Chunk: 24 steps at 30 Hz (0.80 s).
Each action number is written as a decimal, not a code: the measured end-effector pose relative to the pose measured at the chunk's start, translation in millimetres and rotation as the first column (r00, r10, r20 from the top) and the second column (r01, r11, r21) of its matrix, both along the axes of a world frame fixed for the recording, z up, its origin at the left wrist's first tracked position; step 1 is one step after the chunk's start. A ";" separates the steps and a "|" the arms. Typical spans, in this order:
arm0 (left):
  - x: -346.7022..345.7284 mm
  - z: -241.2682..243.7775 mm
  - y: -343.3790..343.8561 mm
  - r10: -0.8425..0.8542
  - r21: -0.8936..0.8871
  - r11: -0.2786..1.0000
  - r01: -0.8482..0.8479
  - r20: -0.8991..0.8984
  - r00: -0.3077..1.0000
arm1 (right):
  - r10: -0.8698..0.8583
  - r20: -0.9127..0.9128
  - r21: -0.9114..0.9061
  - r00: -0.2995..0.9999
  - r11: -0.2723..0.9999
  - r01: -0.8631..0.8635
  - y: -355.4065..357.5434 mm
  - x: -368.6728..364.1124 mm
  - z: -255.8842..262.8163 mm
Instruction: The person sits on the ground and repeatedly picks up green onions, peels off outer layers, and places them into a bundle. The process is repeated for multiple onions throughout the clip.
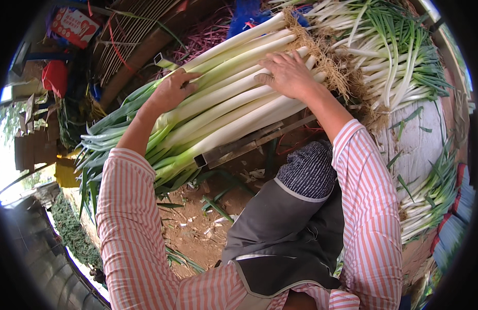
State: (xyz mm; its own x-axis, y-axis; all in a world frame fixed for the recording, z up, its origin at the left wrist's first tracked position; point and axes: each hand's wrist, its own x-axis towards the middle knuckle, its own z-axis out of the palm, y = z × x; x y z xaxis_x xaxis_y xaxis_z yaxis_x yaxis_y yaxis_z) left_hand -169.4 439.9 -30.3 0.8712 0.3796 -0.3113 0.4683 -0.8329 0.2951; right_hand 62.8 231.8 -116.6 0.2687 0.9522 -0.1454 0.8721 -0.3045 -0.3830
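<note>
Large leek-like green onions (231,93) lie side by side in a thick layer before me, white shanks slanting up to the right. Their dark green leaves (119,124) hang at the left, and brown fibrous roots (332,62) fringe the right end. My left hand (173,91) rests on the far side of the layer, near where white turns green, thumb and forefinger apart. Across the shanks near the roots lies my right hand (283,73), its thumb spread from the fingers. Under the near edge runs a metal-tube frame (239,149).
Thinner green onions (390,58) are heaped at the right, with another bunch (428,209) lower down on a pale sheet (413,131). A slatted rack (134,31) and a red-and-white box (74,27) stand at upper left. Leaf scraps litter the dirt floor (196,236).
</note>
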 end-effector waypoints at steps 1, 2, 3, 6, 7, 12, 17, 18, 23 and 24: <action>-5.2 8.2 -4.1 0.042 -0.068 0.997 -0.041 0.014 0.999 | 0.003 -0.004 -0.007 1.000 1.000 -0.003 3.1 -1.2 -1.9; -12.1 13.9 -8.6 0.084 -0.135 0.988 -0.080 0.026 0.996 | 0.006 -0.008 -0.015 1.000 1.000 -0.006 6.0 -2.5 -3.6; -20.8 14.0 -14.6 -0.017 -0.029 0.999 0.019 0.049 0.999 | -0.003 -0.002 -0.029 1.000 1.000 0.003 6.5 -0.3 -2.2; -54.3 8.6 -42.5 -0.193 0.231 0.954 0.189 -0.007 0.981 | -0.014 0.000 -0.069 1.000 0.998 0.014 9.7 1.5 4.2; -56.6 6.2 -45.8 -0.194 0.272 0.943 0.193 -0.022 0.981 | -0.015 0.007 -0.080 1.000 0.997 0.016 11.6 -0.3 4.7; -62.1 -3.8 -49.0 -0.158 0.365 0.915 0.175 -0.076 0.985 | -0.035 0.029 -0.039 0.999 0.999 0.036 18.4 -8.3 -0.3; -48.3 -12.6 -45.6 -0.155 0.395 0.902 0.174 -0.080 0.985 | -0.063 0.050 0.039 0.997 0.997 0.061 9.9 2.2 -12.7; -42.3 -12.5 -49.7 -0.098 0.417 0.899 0.134 -0.108 0.989 | -0.077 0.006 0.102 0.997 0.992 0.076 7.5 5.6 -14.6; -66.6 -37.1 -54.9 -0.066 0.582 0.802 0.135 -0.139 0.988 | -0.018 -0.175 0.014 0.984 1.000 0.021 25.8 -1.4 -16.4; -68.3 -37.9 -54.8 -0.096 0.612 0.773 0.168 -0.148 0.984 | -0.030 -0.067 0.164 0.997 0.986 0.041 24.1 -5.6 -30.2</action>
State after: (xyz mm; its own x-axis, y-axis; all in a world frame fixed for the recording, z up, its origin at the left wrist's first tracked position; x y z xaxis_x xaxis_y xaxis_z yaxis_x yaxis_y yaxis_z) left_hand -237.7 385.0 -68.2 0.9039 0.4045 -0.1390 0.3374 -0.8740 -0.3498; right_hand 57.2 255.9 -146.8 0.2982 0.9545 -0.0052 0.8337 -0.2631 -0.4856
